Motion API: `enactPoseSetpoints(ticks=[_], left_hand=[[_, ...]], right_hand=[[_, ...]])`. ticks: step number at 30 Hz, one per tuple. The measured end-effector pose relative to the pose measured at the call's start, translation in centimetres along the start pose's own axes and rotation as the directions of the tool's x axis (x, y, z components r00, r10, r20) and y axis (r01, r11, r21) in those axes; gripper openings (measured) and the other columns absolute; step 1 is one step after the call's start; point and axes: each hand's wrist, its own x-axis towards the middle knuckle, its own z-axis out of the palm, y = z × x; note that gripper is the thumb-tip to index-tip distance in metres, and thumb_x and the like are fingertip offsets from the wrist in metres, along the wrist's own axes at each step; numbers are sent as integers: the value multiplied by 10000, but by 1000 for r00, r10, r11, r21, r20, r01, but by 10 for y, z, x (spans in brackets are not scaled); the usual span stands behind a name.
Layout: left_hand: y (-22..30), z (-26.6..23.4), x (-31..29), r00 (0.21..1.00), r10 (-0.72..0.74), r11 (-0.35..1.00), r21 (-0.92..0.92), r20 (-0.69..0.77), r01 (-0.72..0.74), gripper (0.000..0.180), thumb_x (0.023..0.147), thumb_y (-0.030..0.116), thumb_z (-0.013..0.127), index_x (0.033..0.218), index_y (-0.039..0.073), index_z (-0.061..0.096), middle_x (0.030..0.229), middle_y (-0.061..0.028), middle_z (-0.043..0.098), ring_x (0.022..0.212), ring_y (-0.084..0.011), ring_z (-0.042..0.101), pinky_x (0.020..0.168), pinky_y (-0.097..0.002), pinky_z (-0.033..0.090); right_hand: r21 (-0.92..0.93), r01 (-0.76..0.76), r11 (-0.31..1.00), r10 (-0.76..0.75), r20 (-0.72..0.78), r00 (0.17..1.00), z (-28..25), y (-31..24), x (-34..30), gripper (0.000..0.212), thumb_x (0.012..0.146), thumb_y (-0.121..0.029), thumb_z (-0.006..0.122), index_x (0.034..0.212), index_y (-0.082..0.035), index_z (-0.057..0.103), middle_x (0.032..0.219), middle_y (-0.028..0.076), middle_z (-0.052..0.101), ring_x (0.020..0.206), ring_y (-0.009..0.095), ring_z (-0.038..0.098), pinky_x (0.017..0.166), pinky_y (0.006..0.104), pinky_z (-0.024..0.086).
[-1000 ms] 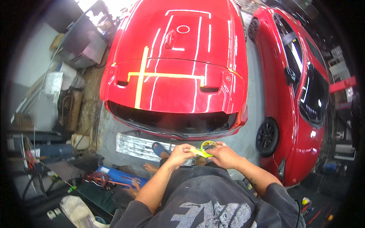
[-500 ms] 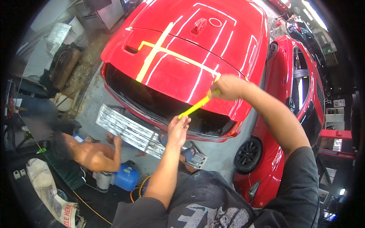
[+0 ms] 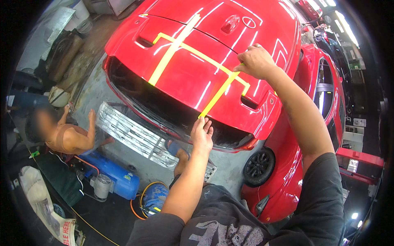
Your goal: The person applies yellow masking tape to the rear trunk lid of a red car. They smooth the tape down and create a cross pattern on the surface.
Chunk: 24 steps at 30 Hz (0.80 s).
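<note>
My left hand (image 3: 202, 133) is closed, thumb and fingers pinching the lower end of a strip of yellow masking tape (image 3: 217, 96) by the rear edge of a red car's spoiler (image 3: 191, 80). Farther up, my right hand (image 3: 254, 62) has its fingers closed on the tape's other end. Between them the strip runs taut over the spoiler; I cannot tell how much of it touches the paint. Another yellow strip (image 3: 164, 65) lies front to back on the left. A long crosswise strip (image 3: 205, 57) joins the two sides, its ends bent down near two dark slots.
A second red car (image 3: 283, 180) stands close on the right. Below the rear window is a silver slatted platform (image 3: 135, 133). At left, a person (image 3: 72, 133) sits low by a blue compressor tank (image 3: 119, 180). An orange hose (image 3: 137, 211) curves near my left arm.
Both hands have moved up and forward, bringing the tape from mid-air over the spoiler's right part. The person at left has turned and shifted left. My view has shifted slightly.
</note>
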Motion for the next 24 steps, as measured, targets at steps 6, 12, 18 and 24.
enactPoseSetpoints(ticks=[6,12,18,24], left_hand=[[-8,-2,9,987,-39,995,-82,154,52,213,1029,291,695,1203,189,626,1171,2,667,1129,-217,618,914,-454,500],[-1,14,5,983,-182,958,-228,-22,172,246,1021,363,709,1194,201,646,1123,75,668,1066,-143,603,923,-417,446],[0,26,8,989,28,999,29,-147,-24,326,1025,392,689,1221,137,637,1181,27,671,1130,-144,606,962,-356,432],[4,49,-13,984,168,960,237,-54,-151,472,1087,446,609,1357,59,625,1304,-33,670,1250,-185,595,1054,-403,423]], right_hand=[[82,-14,997,12,33,999,1,9,14,513,881,-617,744,997,-120,798,932,104,757,1061,310,704,883,514,554],[38,42,998,-42,-22,999,0,4,22,531,846,-668,734,969,-158,819,940,56,779,1066,242,710,1067,446,449],[36,27,999,-28,12,1000,8,13,16,556,848,-687,718,958,-149,805,914,30,776,1048,229,698,1063,437,439],[44,153,987,-150,-67,986,11,33,17,623,854,-749,653,919,-144,787,844,30,750,1017,223,670,1061,429,436]])
